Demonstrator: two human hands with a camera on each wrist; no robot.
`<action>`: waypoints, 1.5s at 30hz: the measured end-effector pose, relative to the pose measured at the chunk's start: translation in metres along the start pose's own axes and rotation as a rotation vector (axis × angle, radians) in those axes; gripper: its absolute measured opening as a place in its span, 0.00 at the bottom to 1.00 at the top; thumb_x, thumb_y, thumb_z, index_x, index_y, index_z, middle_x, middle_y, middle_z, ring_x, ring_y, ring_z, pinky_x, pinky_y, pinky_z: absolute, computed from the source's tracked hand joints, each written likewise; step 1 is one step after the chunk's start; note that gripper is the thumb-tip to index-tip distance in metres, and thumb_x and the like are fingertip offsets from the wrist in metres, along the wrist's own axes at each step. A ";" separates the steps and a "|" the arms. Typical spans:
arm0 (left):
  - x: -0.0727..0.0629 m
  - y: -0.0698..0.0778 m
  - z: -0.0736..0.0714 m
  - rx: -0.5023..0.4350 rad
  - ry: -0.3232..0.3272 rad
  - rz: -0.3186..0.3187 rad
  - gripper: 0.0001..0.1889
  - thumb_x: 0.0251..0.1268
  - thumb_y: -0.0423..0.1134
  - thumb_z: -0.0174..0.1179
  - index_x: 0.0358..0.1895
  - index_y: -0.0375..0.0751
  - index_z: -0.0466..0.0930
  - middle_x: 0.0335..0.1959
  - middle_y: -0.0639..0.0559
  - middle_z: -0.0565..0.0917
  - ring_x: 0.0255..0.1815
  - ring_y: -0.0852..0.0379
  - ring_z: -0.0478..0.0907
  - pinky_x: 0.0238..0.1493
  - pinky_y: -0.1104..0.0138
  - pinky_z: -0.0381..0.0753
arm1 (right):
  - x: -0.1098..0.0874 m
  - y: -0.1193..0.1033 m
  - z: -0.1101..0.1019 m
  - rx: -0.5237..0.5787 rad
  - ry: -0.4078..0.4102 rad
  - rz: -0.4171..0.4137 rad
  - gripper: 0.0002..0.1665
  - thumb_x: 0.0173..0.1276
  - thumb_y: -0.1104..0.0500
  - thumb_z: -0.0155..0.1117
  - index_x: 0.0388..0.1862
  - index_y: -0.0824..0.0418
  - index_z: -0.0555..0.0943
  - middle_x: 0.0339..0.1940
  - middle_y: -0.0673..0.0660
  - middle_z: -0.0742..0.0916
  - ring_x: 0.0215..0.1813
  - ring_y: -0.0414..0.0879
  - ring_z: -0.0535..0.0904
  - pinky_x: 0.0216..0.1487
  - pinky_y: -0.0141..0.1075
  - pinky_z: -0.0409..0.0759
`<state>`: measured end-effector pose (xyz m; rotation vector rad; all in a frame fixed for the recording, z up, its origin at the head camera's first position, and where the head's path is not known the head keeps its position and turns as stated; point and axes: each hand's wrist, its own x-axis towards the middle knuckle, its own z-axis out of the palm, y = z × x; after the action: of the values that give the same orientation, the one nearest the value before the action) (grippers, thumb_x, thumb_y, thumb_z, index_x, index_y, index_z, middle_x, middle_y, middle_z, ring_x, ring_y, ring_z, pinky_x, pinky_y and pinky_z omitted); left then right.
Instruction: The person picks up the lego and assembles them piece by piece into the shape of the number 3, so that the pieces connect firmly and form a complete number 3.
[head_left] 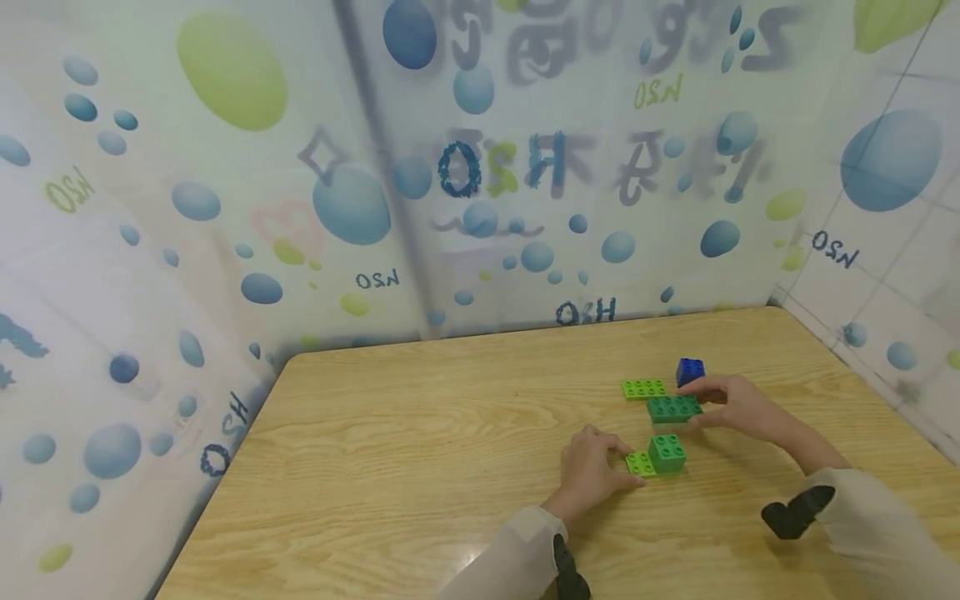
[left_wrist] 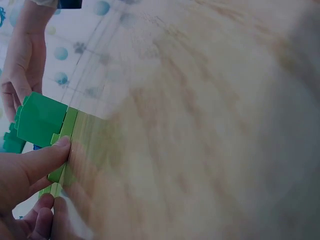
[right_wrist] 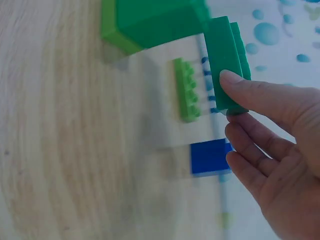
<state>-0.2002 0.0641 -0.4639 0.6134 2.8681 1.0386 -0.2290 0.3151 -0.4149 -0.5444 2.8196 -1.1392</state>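
My left hand (head_left: 590,467) pinches the near end of a lime-green flat building brick (head_left: 640,464) between thumb and fingers. A taller green building block (head_left: 667,454) sits on that flat brick's right end, as the right wrist view also shows at its lime base. My right hand (head_left: 738,408) grips a long dark green building brick (right_wrist: 227,65) by one end, thumb on its side. In the right wrist view this brick is raised off the tabletop, studs facing away from the thumb. The fingers behind it are partly hidden.
Behind the dark green brick lie another lime-green flat brick (head_left: 643,389) and a blue brick (head_left: 690,372), close to the right hand. The wooden table (head_left: 420,433) meets a patterned wall covering (head_left: 480,275) at the back and right.
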 end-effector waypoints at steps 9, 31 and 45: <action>0.000 0.000 0.000 0.000 0.000 0.004 0.20 0.37 0.52 0.73 0.39 0.55 0.84 0.30 0.65 0.68 0.29 0.69 0.60 0.33 0.73 0.58 | -0.004 -0.022 -0.006 0.002 -0.025 -0.024 0.27 0.54 0.57 0.70 0.51 0.69 0.77 0.49 0.65 0.80 0.51 0.62 0.74 0.50 0.53 0.70; 0.000 -0.001 0.000 -0.030 0.004 0.009 0.20 0.37 0.51 0.74 0.38 0.52 0.84 0.30 0.65 0.69 0.30 0.69 0.61 0.35 0.71 0.59 | -0.017 -0.045 0.012 0.030 -0.101 -0.087 0.27 0.55 0.52 0.69 0.50 0.66 0.77 0.47 0.58 0.80 0.46 0.51 0.77 0.48 0.55 0.71; 0.000 0.000 0.000 -0.017 0.009 0.003 0.18 0.37 0.51 0.74 0.36 0.52 0.83 0.29 0.65 0.67 0.30 0.68 0.61 0.34 0.71 0.59 | -0.023 -0.043 0.021 -0.001 -0.062 -0.106 0.26 0.53 0.52 0.70 0.49 0.63 0.78 0.45 0.56 0.80 0.44 0.45 0.76 0.47 0.53 0.72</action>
<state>-0.2002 0.0642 -0.4643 0.6136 2.8632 1.0681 -0.1909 0.2803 -0.4028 -0.7248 2.7685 -1.1169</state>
